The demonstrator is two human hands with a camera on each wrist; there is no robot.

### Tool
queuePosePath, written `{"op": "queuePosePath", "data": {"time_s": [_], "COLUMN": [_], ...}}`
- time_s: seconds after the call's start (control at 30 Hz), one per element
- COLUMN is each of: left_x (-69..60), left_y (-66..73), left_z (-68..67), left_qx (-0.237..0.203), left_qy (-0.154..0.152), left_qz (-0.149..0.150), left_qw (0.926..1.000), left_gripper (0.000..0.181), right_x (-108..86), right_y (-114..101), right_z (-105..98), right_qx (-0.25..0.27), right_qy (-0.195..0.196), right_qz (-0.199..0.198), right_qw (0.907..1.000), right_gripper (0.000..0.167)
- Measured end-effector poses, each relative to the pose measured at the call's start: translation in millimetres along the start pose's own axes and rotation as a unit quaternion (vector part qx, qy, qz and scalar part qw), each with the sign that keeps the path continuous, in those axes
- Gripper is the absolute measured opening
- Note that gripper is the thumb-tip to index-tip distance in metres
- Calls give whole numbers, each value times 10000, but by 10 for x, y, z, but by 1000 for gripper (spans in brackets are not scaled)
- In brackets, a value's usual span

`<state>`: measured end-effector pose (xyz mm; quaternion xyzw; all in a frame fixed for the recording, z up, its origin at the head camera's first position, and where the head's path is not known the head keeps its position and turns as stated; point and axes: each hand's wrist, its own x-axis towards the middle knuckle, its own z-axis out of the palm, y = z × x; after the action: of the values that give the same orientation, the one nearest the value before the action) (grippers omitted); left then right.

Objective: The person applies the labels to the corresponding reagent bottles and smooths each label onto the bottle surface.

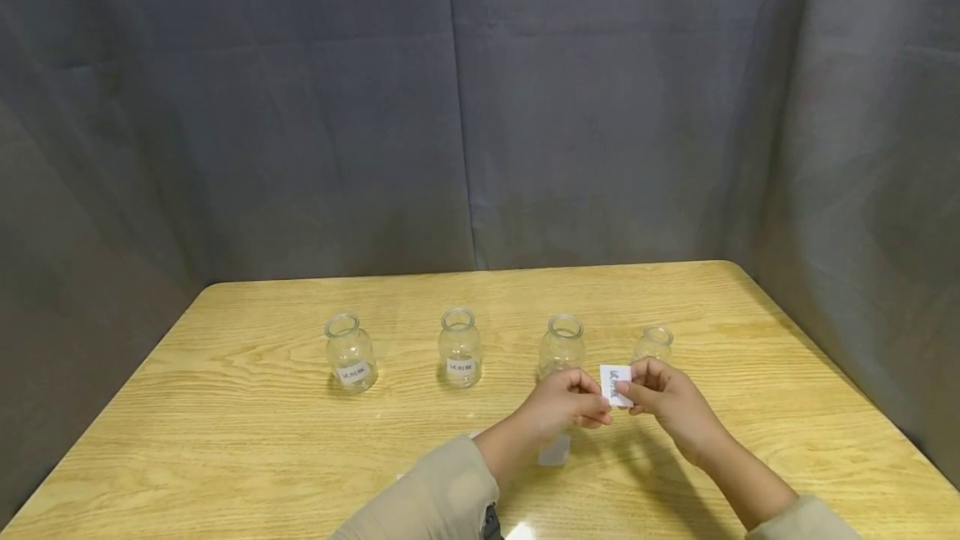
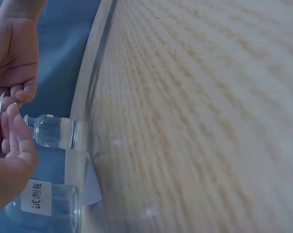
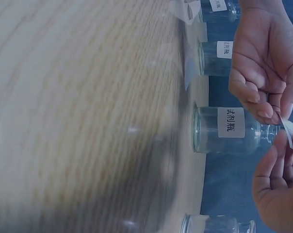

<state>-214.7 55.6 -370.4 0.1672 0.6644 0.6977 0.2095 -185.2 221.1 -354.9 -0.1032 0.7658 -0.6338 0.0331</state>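
A small white label (image 1: 614, 384) with black handwritten characters is held up between the two hands. My right hand (image 1: 673, 407) pinches it at its right side, thumb across the face. At the lower left corner, the thumb and index finger of my left hand (image 1: 558, 407) pinch its edge. The right wrist view shows the label (image 3: 290, 132) nearly edge-on between both hands' fingertips. Just behind stand a glass jar (image 1: 562, 346) whose label (image 3: 231, 122) shows in the right wrist view, and, farther right, another jar (image 1: 654, 342), partly hidden by my right hand.
Two more labelled glass jars, one at the left (image 1: 350, 352) and one near the middle (image 1: 460, 348), stand upright in the same row. A white slip (image 1: 554, 450) lies on the wooden table (image 1: 225, 423) below my left hand. Grey curtains (image 1: 337, 148) enclose the back and sides.
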Motion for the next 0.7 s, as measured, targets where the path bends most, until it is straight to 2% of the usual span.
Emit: {"op": "queuePosePath", "data": {"time_s": [0.17,0.33,0.57,0.7], "left_x": [-8,-22,-39,-42], "left_y": [49,106,113,100], "left_z": [-44,-90,-112,-137], "left_qx": [98,150,-192,-266], "left_qy": [71,97,196,86], "left_qz": [75,106,249,239], "left_qw": [9999,9998,9993,9993], "left_gripper": [10,13,11,9], "right_x": [-6,10,28,31], "right_y": [-9,16,34,26], "right_z": [-17,-11,27,41], "right_qx": [-175,-122,43,216], "right_qy": [-269,-557,-584,-484], "right_qz": [-16,-61,-101,-270], "right_qw": [9995,9984,9982,9982], "right_gripper": [27,29,27,28]}}
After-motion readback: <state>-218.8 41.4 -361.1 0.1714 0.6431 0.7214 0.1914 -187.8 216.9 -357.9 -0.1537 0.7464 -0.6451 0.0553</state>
